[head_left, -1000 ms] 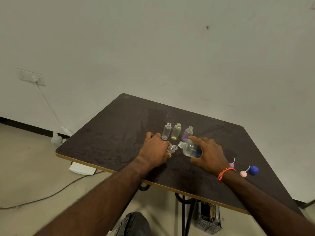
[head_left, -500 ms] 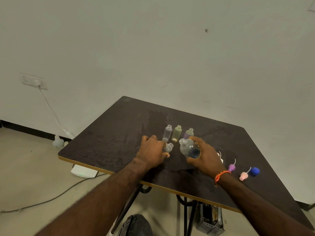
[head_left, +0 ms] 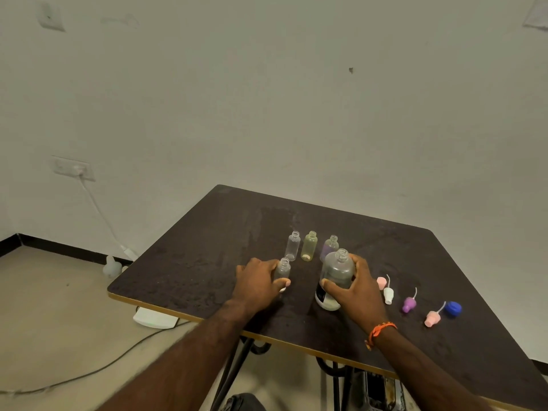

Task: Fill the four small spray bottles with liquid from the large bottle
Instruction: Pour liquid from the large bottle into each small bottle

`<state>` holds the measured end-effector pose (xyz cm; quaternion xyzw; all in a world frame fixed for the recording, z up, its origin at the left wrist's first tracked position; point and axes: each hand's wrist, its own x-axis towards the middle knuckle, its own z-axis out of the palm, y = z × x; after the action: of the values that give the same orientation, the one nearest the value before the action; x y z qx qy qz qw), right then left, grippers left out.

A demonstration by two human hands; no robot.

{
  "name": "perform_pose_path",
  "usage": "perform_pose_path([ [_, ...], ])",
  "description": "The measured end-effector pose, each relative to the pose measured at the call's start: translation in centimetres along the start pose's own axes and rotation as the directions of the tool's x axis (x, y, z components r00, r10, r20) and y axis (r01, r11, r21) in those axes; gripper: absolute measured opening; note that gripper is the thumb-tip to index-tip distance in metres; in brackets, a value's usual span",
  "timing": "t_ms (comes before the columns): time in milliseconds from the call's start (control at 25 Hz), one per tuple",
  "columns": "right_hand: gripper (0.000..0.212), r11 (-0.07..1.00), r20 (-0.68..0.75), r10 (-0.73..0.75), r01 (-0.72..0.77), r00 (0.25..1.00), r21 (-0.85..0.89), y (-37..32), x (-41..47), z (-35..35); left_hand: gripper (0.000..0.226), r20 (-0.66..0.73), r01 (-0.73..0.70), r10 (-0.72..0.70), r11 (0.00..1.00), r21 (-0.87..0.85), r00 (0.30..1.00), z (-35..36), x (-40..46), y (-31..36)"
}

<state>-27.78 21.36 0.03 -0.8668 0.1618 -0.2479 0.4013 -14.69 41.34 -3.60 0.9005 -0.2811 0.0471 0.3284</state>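
large bottle (head_left: 336,274) upright, 4 small bottles (head_left: 309,246) uncapped

A dark brown, yellow-edged square surface (head_left: 207,250) was seen carrying four small uncapped bottles (head_left: 309,246), one large clear bottle (head_left: 336,272), four loose spray tops (head_left: 409,304) and a blue cap (head_left: 453,309).

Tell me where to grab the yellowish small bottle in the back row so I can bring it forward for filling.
Pinch the yellowish bottle around its straight body, below the threaded neck, probably coming down from above and the near side. It stands upright and uncapped between the clear bottle and the purple bottle, so its left and right flanks are crowded; the front and back look freer.
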Motion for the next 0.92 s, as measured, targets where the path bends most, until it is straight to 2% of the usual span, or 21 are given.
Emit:
perform_pose_path([
  [200,0.075,0.999,-0.013,0.014,-0.014,1.000,0.051,1.0,-0.4,0.1,0.040,-0.022,0.019,-0.019,1.000,0.025,1.000,0.5,0.0,-0.2],
  [400,0.074,0.996,0.009,0.029,-0.029,1.000,0.079,1.3,0.0,0.0,0.039,-0.066,0.100,-0.095,0.992,0.078,0.993,-0.2,2.3,-1.2],
  [600,0.068,0.992,-0.004,0.045,-0.045,0.999,0.115,2.2,0.7,0.2,0.042,-0.086,0.202,-0.200,0.979,0.010,0.976,-0.2,6.8,-3.3],
  [920,0.064,0.995,0.007,0.059,-0.059,0.998,0.084,2.3,1.0,-0.1,0.049,-0.095,0.240,-0.237,0.970,0.032,0.967,1.0,10.0,-4.7],
])
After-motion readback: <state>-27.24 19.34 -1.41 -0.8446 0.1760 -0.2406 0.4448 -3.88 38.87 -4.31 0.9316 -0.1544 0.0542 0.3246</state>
